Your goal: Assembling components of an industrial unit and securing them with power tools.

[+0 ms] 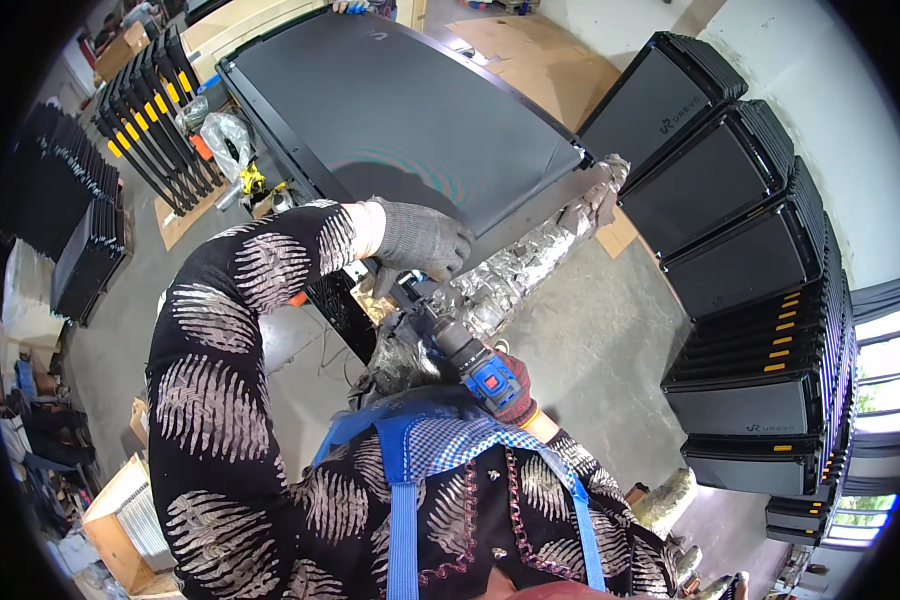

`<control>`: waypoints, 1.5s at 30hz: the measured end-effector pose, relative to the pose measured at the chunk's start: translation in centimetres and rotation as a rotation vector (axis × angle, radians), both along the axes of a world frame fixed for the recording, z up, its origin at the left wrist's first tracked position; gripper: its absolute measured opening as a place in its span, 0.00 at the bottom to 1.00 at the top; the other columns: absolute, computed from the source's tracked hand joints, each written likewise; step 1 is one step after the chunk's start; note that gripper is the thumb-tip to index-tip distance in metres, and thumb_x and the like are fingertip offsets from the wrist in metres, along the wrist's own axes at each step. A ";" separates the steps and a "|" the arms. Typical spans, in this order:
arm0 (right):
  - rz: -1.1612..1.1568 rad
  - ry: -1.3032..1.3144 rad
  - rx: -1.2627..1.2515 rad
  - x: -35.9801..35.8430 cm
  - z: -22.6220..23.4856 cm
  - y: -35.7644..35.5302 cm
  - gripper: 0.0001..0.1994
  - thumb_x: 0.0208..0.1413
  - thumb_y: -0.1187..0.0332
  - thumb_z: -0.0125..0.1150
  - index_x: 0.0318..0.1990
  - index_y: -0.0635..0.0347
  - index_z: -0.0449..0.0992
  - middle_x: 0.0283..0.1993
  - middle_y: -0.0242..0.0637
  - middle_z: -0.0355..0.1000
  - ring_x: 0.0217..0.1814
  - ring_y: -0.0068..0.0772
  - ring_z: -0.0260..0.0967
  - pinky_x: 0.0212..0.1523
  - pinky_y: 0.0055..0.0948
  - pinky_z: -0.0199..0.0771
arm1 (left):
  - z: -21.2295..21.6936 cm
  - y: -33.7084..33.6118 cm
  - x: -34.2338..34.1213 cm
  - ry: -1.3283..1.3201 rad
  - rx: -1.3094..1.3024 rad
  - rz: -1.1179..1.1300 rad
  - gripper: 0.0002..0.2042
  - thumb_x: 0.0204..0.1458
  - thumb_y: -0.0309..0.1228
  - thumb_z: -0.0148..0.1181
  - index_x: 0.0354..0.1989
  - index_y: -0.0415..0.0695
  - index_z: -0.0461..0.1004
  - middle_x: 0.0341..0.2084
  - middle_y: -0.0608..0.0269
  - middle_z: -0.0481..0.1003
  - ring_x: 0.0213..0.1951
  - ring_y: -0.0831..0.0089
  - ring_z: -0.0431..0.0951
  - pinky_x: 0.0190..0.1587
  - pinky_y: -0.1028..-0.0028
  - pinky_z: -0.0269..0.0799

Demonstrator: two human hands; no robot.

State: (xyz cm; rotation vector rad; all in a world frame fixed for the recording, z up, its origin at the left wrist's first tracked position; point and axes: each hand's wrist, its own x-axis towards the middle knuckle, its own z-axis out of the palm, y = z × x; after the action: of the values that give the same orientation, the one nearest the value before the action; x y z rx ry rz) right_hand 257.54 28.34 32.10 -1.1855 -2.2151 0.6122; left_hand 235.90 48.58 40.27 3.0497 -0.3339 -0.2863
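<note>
A flat treadmill (420, 110) with a black belt lies in front of me, its near end toward my body. My left hand (422, 238), in a grey knit glove, is at that near end with its fingers bent down and closed; what they grip is hidden. In my gloved right hand (516, 388) is a blue and black cordless drill (485, 372). The drill's nose points up and left at the treadmill's near end, close beneath my left fingers. Its tip is hard to make out. Crumpled silvery wrapping (530, 250) covers the support below the near edge.
Several finished-looking treadmills (735, 280) lean in rows along the right wall. Black frames with yellow labels (150, 125) stand at the left, near clear plastic bags (225, 145). A co-worker's gloved hand (350, 7) touches the treadmill's far end. A wooden crate (120, 520) sits lower left.
</note>
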 end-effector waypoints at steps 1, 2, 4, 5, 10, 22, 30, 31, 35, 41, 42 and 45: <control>0.010 -0.044 0.032 -0.2 0.4 0.1 0.23 0.46 0.62 0.60 0.53 0.51 0.71 0.36 0.36 0.75 0.30 0.39 0.73 0.29 0.35 0.70 | 0.1 0.0 0.0 0.018 0.020 -0.004 0.36 0.05 0.50 0.71 0.32 0.46 0.77 0.38 0.64 0.73 0.53 0.62 0.68 0.61 0.64 0.60; 0.013 -0.044 0.032 -0.2 0.4 0.1 0.23 0.46 0.62 0.60 0.53 0.51 0.71 0.36 0.36 0.75 0.30 0.39 0.73 0.29 0.35 0.70 | 0.2 0.0 0.0 0.035 0.040 -0.006 0.36 0.06 0.51 0.72 0.35 0.47 0.78 0.39 0.65 0.73 0.54 0.63 0.67 0.63 0.64 0.59; -0.002 0.031 -0.001 -0.3 0.0 0.1 0.24 0.46 0.60 0.60 0.53 0.50 0.71 0.35 0.36 0.75 0.30 0.38 0.73 0.28 0.35 0.69 | 0.3 -0.3 -0.3 0.045 0.058 0.008 0.38 0.07 0.51 0.72 0.37 0.47 0.77 0.42 0.64 0.73 0.56 0.62 0.65 0.63 0.64 0.58; -0.013 0.072 -0.015 -0.3 -0.3 0.1 0.25 0.45 0.58 0.60 0.54 0.49 0.71 0.35 0.35 0.75 0.30 0.38 0.73 0.28 0.36 0.69 | 0.6 -0.3 -0.4 0.057 0.081 0.013 0.39 0.08 0.51 0.72 0.39 0.47 0.77 0.44 0.64 0.72 0.57 0.62 0.64 0.64 0.63 0.57; -0.087 -0.079 0.066 0.8 -3.6 0.8 0.26 0.43 0.54 0.61 0.53 0.49 0.71 0.36 0.35 0.76 0.30 0.38 0.73 0.27 0.35 0.68 | 0.6 -1.5 -1.7 -0.014 0.125 0.142 0.46 0.11 0.52 0.72 0.50 0.47 0.72 0.57 0.64 0.65 0.63 0.60 0.58 0.65 0.61 0.54; -0.228 0.290 0.007 9.9 -2.5 7.7 0.20 0.37 0.61 0.65 0.42 0.50 0.76 0.33 0.38 0.74 0.33 0.47 0.72 0.33 0.38 0.71 | -2.1 -10.4 -1.2 -0.321 0.041 0.966 0.48 0.34 0.65 0.56 0.60 0.40 0.61 0.63 0.47 0.56 0.64 0.47 0.53 0.65 0.53 0.46; -0.430 0.645 0.022 18.0 -4.3 20.2 0.16 0.30 0.78 0.58 0.35 0.58 0.76 0.30 0.37 0.72 0.33 0.40 0.72 0.34 0.32 0.72 | -5.2 -12.2 2.7 -0.585 0.187 1.541 0.35 0.47 0.57 0.53 0.57 0.42 0.65 0.59 0.49 0.62 0.61 0.47 0.58 0.63 0.52 0.50; -0.453 0.764 -0.049 18.3 -4.2 21.0 0.17 0.30 0.78 0.57 0.34 0.59 0.76 0.30 0.37 0.72 0.33 0.38 0.72 0.35 0.32 0.72 | -5.5 -12.4 3.0 -0.591 0.214 1.609 0.33 0.49 0.55 0.53 0.57 0.43 0.66 0.59 0.50 0.62 0.61 0.46 0.59 0.62 0.52 0.51; -0.432 0.838 -0.101 19.7 -6.0 23.9 0.17 0.29 0.79 0.56 0.34 0.60 0.76 0.31 0.36 0.72 0.33 0.35 0.72 0.36 0.29 0.72 | -6.9 -12.7 2.8 -0.601 0.299 1.653 0.27 0.52 0.50 0.52 0.56 0.45 0.68 0.58 0.53 0.65 0.61 0.47 0.60 0.62 0.53 0.53; -0.304 0.922 -0.205 21.3 -6.0 25.1 0.18 0.34 0.80 0.56 0.39 0.60 0.74 0.35 0.35 0.73 0.36 0.34 0.72 0.36 0.29 0.73 | -7.3 -12.7 3.2 -0.616 0.340 1.663 0.24 0.55 0.45 0.51 0.56 0.44 0.68 0.57 0.52 0.66 0.60 0.48 0.61 0.62 0.53 0.52; -0.274 1.054 -0.329 21.4 -5.9 25.0 0.18 0.36 0.80 0.56 0.40 0.60 0.74 0.36 0.35 0.73 0.37 0.33 0.72 0.36 0.29 0.74 | -7.3 -12.7 3.4 -0.633 0.348 1.669 0.23 0.55 0.44 0.50 0.56 0.44 0.68 0.57 0.52 0.66 0.61 0.48 0.61 0.63 0.53 0.52; -0.180 1.285 -0.580 22.2 -6.3 25.5 0.19 0.39 0.80 0.57 0.44 0.60 0.72 0.38 0.35 0.73 0.39 0.32 0.71 0.36 0.27 0.74 | -7.0 -12.7 4.0 -0.636 0.360 1.692 0.22 0.56 0.42 0.49 0.55 0.43 0.69 0.57 0.52 0.66 0.61 0.48 0.61 0.63 0.53 0.52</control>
State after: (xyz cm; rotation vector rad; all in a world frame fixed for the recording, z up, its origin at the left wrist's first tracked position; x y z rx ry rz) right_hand 279.74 53.83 25.76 -0.7924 -0.8490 1.4612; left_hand 239.91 35.86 33.26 2.3723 2.2269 0.7406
